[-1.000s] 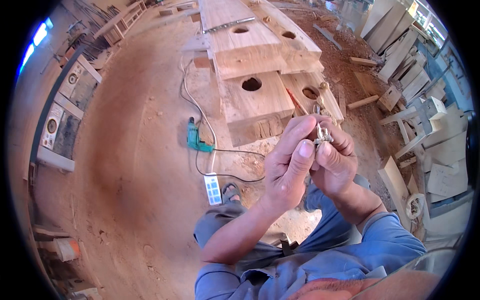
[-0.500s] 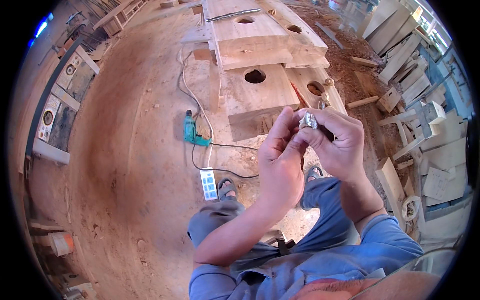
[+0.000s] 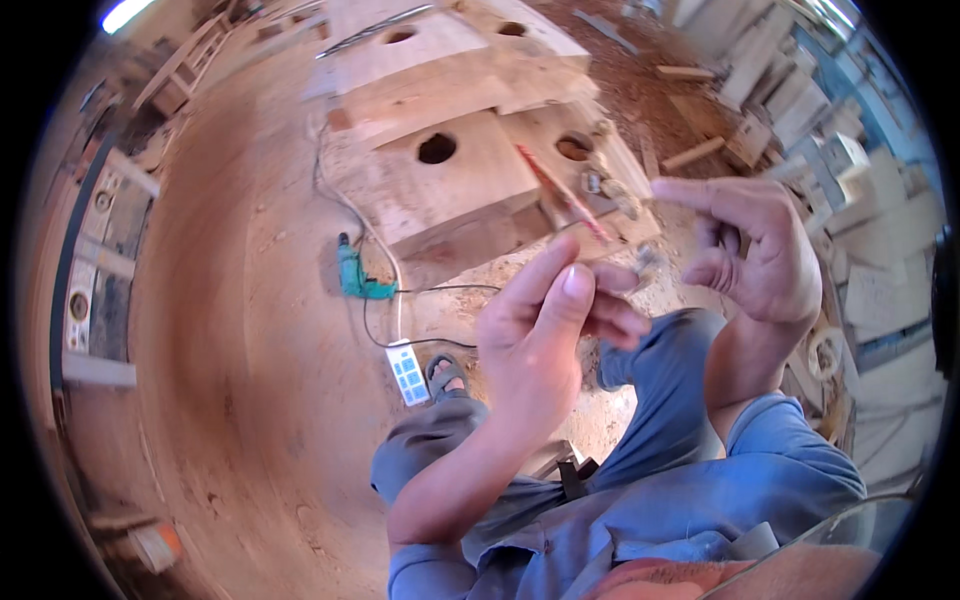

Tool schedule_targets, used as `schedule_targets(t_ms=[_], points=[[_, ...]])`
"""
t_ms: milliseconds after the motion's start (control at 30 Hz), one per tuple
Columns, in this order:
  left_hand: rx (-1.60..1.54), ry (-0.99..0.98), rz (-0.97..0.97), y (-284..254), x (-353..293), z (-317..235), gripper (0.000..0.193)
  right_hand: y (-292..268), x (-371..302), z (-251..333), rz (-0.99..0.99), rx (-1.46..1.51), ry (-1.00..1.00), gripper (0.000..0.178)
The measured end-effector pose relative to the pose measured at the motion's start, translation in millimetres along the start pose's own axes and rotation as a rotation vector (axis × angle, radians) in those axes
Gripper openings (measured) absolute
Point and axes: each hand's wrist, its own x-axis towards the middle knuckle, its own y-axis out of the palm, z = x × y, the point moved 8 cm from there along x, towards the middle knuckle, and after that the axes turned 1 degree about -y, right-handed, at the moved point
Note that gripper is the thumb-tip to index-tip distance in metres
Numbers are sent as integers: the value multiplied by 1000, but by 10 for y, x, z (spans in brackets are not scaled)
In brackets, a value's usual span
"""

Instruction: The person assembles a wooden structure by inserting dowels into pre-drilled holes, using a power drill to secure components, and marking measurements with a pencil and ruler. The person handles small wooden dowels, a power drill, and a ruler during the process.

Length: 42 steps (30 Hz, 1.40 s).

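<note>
My left hand [image 3: 540, 335] is raised over my lap, its thumb up beside the index finger and its other fingers loosely bent and apart. Just off those fingertips shows a small shiny metallic piece [image 3: 646, 262], blurred; I cannot tell whether they touch it. To the right, my right hand [image 3: 765, 250] is open, index finger stretched toward the boards and thumb apart, with nothing seen in it. In front lies a thick wooden board [image 3: 460, 190] with a round hole. A red pencil-like stick [image 3: 562, 195] lies near small blurred lumps [image 3: 610, 193] at the board's right end.
More holed boards [image 3: 420, 65] sit behind, with a long drill bit [image 3: 375, 30] on top. A green power drill [image 3: 360, 275] and a white power strip [image 3: 408, 372] lie on the floor to the left, with cables. Wood offcuts [image 3: 880, 270] pile up at right.
My hands have come apart; the right has moved away to the right and opened. The metallic piece is no longer pinched between both hands. The view has shifted, so the boards appear further left.
</note>
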Motion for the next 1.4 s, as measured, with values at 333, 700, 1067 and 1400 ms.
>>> schedule_targets(t_ms=[333,700,1067,1400], points=[[109,-183,440,753,-233,72,21,109,-31,-826,-156,123,319,29],[-22,17,889,944,-297,-201,48,491,115,-653,-129,28,250,42],[-65,-139,905,861,-397,-436,60,528,178,-594,-99,39,256,27],[368,24,412,578,-51,-315,71,323,94,-451,-413,512,277,24]])
